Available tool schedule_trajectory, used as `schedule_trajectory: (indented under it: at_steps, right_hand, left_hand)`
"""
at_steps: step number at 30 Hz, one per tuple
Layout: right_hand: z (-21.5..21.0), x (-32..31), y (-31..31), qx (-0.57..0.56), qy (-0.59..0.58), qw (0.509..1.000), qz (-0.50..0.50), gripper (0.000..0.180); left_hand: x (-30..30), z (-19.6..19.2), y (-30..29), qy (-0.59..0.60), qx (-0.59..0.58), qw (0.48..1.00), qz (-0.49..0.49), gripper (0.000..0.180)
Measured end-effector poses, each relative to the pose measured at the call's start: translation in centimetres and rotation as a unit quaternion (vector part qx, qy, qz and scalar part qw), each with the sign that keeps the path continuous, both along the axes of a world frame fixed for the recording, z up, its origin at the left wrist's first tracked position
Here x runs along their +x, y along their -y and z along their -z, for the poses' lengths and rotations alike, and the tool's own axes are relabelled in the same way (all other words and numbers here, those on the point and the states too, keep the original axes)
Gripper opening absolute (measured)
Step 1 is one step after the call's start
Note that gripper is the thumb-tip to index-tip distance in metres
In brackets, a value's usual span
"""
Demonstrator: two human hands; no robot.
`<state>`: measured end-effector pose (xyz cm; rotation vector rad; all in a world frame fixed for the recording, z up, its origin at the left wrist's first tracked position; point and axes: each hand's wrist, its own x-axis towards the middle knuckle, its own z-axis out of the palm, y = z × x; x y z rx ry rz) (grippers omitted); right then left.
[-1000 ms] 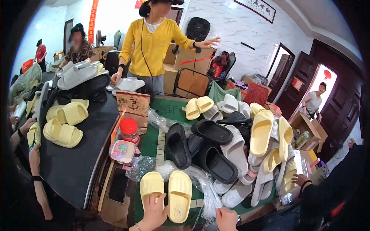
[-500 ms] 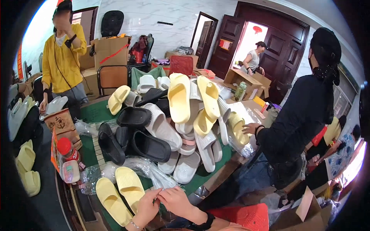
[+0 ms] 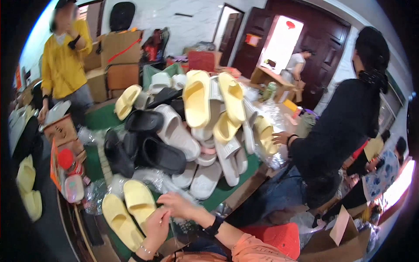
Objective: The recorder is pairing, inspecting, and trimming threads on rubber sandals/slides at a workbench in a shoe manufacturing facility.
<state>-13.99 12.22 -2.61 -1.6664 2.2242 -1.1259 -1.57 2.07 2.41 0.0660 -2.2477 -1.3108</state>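
Over the near edge of the table, my left hand is closed with its fingertips pinched together. Just above and right of it, my right hand has its fingers bent and close together, near the left fingertips. Clear plastic film shows just below the hands; whether either one grips it is blurred. A pair of yellow slippers lies side by side left of my hands. Beyond them rises a heap of slippers: black ones, grey ones and yellow ones. Crumpled clear plastic bags lie before the heap.
A red-lidded jar and a small plastic tub stand at the table's left. One person in black stands at the right, a hand by a yellow slipper. Another in yellow stands far left. A red stool is near my right arm.
My hands have shifted left and slightly up and moved a little apart. The whole view has tilted, so the table and heap sit slightly left. The person by the door bends lower.
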Motion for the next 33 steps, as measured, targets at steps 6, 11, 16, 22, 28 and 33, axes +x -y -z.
schedule_trajectory:
  at_steps: [6,11,16,22,28,33]
  right_hand:
    - [4.5,-3.6,0.2,-0.046,-0.029,0.983,0.176,0.015]
    - [2.9,-2.5,2.3,-0.028,-0.015,0.987,0.155,0.017]
    - [3.6,-1.7,-0.2,-0.002,-0.009,0.985,0.172,0.022]
    - [-3.4,0.6,-0.8,0.099,-0.074,0.989,0.084,0.038]
    - [-10.9,8.9,3.3,0.084,0.254,0.962,0.049,0.026]
    - [-6.5,10.8,3.8,0.124,0.544,0.827,-0.07,0.029]
  left_hand:
    - [0.9,-4.2,0.2,-0.042,0.059,0.985,0.159,0.009]
    - [6.6,-8.9,2.5,-0.213,0.21,0.9,0.317,0.011]
    - [9.9,-12.9,6.2,-0.284,0.432,0.742,0.427,0.017]
    - [11.3,-11.1,8.4,-0.103,0.311,0.944,0.05,0.015]
    - [7.3,-3.2,7.2,0.088,0.357,0.928,0.064,0.018]
    - [7.2,-2.7,7.8,0.162,0.264,0.951,-0.006,0.019]
